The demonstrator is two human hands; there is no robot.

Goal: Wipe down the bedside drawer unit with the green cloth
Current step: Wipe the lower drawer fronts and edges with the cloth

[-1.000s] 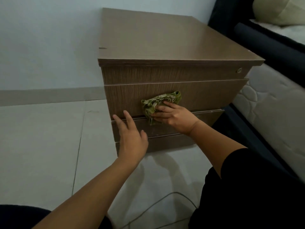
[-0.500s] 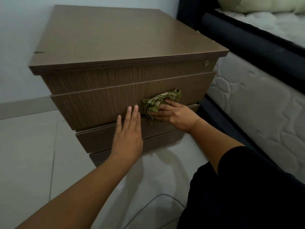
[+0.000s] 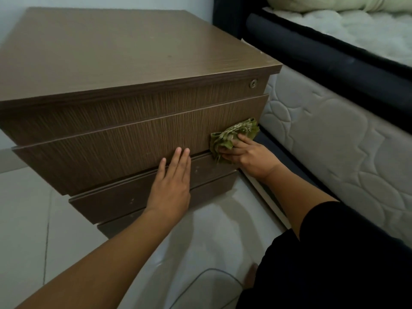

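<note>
Green cloth (image 3: 234, 136) has slid right since prev frame, now at the right end of the middle drawer front (image 3: 133, 152) on the drawer unit (image 3: 124, 52). Right hand (image 3: 247, 156) presses it, fingers curled, gripping the bunched cloth. Left hand (image 3: 171, 186) lies flat, fingers straight and together, bracing across the lower drawers. Step: wiping fronts. Next prob. needs a return stroke left or a drop to lower fronts, w/ steady pressure. Mattress (image 3: 334, 141) just beside.

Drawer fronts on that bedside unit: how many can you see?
3, stacked: the top one with the lock, the middle one being wiped, the bottom one. The plinth sits below.
</note>
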